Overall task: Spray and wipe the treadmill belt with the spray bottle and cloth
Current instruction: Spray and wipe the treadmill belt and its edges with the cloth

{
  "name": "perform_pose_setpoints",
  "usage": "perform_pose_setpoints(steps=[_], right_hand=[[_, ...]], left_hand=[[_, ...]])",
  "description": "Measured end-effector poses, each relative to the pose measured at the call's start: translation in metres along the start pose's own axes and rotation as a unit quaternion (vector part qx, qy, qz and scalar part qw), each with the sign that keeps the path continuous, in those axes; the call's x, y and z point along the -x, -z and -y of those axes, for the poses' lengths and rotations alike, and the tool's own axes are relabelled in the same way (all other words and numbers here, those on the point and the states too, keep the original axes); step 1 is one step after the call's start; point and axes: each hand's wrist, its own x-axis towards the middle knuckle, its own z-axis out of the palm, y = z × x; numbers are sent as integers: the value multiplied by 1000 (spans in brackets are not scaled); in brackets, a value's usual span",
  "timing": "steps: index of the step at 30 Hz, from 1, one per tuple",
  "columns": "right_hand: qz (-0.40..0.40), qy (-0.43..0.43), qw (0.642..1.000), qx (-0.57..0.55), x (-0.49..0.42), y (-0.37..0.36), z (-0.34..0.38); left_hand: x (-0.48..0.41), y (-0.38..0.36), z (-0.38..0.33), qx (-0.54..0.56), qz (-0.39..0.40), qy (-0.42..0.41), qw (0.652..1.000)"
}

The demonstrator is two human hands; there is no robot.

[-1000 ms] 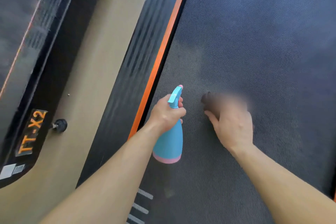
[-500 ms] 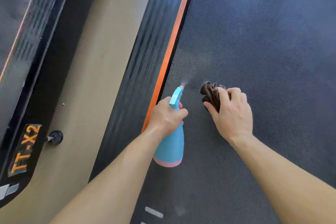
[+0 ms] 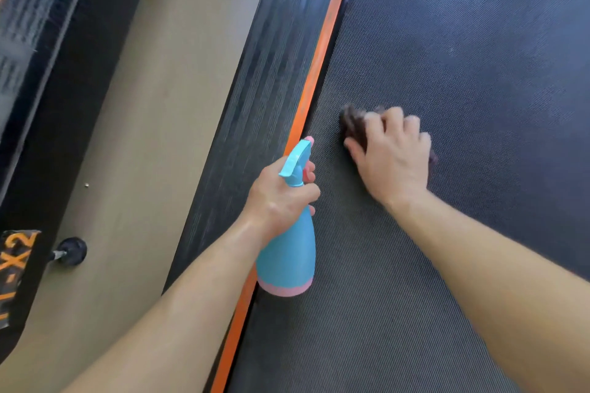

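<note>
Here, the spray bottle [image 3: 287, 252] is gripped round its neck by the left hand [image 3: 281, 198], with the fingers curled just under the blue trigger head. It is held off the surface, tilted so that its pink-tipped nozzle points forward along the left edge of the treadmill belt [image 3: 463, 57]. The bottle hangs over the orange stripe [image 3: 319, 57] that divides the belt from the ribbed side rail [image 3: 265, 73], a position judged to leave the wiping path open while the sprayer is kept ready. Whether the trigger is being squeezed cannot be told. The dark cloth [image 3: 352, 124] is bunched under the right hand [image 3: 392, 163], whose fingers are curled over it and press it down onto the belt, close to the stripe and just ahead of the nozzle. A wadded cloth is judged to give firmer pressure on the textured weave than a flat one would. The cloth and fingertips are blurred, so a wiping stroke is taken to be in hand. Much of the belt ahead appears unwiped, so the task is judged far from finished.
</note>
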Motion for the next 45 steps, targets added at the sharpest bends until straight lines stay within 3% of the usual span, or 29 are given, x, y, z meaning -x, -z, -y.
perform_pose_setpoints(steps=[3, 6, 8, 12, 14, 16, 18, 21, 23, 25, 27, 29, 34, 37, 39, 41, 45], right_hand=[[-9, 157, 988, 9, 48, -1, 0], [7, 246, 969, 31, 16, -1, -12], [-8, 219, 975, 41, -18, -4, -11], [0, 34, 999, 25, -70, -4, 8], [-5, -6, 1000, 22, -60, -3, 20], [-19, 47, 999, 15, -13, -2, 24], [-3, 160, 987, -8, 43, 0, 21], [28, 279, 960, -3, 53, 5, 8], [15, 239, 971, 21, 13, 2, 11], [-9, 112, 994, 3, -47, 5, 19], [19, 11, 999, -25, -94, 6, 28], [29, -3, 999, -20, -108, 3, 39], [-14, 154, 988, -24, -15, -2, 41], [6, 333, 943, -29, 26, 2, 30], [22, 386, 922, -9, 8, 4, 23], [10, 338, 941, 11, -24, 1, 26], [6, 144, 990, -5, -63, -2, 39]], left_hand=[[-1, 6, 0, -13, -11, 1, 1000], [-3, 10, -4, -25, 9, 3, 1000], [-3, 14, -8, -27, 17, 6, 999], [-7, 19, -10, -6, 22, 3, 1000], [-9, 22, -12, 2, 22, -1, 1000], [-10, 24, -13, 11, 19, 1, 1000], [-9, 27, -16, 3, 7, -5, 1000], [-6, 30, -15, -13, 16, -16, 1000], [-4, 34, -15, -5, 25, -15, 1000], [-6, 37, -12, 14, 26, -3, 1000], [-9, 40, -9, 49, 29, -3, 998], [-11, 43, -6, 78, 33, -7, 996], [-11, 46, -5, 100, 41, 3, 994], [-10, 46, -7, 85, 39, 12, 996], [-10, 47, -6, 72, 36, 16, 997], [-9, 49, -5, 67, 40, 7, 997], [-9, 52, -2, 79, 48, -8, 996]])
